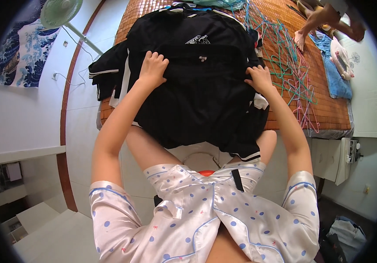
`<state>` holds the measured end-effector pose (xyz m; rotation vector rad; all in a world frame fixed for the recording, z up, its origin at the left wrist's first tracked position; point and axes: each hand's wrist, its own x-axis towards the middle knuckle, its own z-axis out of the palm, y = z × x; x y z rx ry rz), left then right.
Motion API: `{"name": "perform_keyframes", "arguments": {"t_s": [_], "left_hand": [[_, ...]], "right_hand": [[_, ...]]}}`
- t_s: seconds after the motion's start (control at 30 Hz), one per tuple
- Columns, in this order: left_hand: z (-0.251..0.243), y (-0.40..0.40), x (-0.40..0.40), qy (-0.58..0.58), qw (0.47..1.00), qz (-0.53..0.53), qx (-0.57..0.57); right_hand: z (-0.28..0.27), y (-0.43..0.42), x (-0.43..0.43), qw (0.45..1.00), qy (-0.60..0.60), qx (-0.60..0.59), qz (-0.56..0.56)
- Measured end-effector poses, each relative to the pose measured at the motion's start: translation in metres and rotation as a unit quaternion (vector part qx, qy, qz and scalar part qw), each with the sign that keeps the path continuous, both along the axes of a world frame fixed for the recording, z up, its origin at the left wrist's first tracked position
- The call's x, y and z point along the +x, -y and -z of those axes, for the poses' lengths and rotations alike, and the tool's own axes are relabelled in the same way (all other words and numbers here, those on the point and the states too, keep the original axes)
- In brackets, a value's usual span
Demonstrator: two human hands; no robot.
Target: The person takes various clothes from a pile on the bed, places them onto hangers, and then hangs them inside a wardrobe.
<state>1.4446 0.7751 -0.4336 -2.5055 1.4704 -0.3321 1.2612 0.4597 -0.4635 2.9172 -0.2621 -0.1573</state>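
A black garment (195, 98) is spread over the edge of the bed, its near part hanging towards my knees. Its upper edge, with a small pale mark, lies over other black clothes (175, 29), one bearing a white printed pattern. My left hand (154, 67) grips the black garment by its left side, thumb and fingers pressed on the cloth. At its right side my right hand (259, 77) pinches the edge between thumb and curled fingers. Black sleeves with white stripes (107, 70) stick out on the left, and a striped cuff (247, 156) hangs low at the right.
Tangled coloured wire hangers (283, 69) lie right of the clothes on the brown bed mat (326, 113). Another person's bare foot (300, 41) rests near a blue cloth (338, 82) and a plush toy (339, 59). A green standing fan (60, 13) is at the upper left.
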Motion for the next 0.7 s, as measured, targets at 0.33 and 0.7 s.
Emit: {"name": "perform_keyframes", "arguments": {"t_s": [0.33, 0.7], "left_hand": [[-0.092, -0.035, -0.113, -0.298, 0.846, 0.400, -0.188], [-0.157, -0.131, -0.140, -0.132, 0.962, 0.178, -0.160]], "right_hand": [[-0.022, -0.093, 0.005, 0.921, 0.071, 0.208, -0.320], [-0.117, -0.068, -0.068, 0.958, 0.080, 0.133, -0.243]]}}
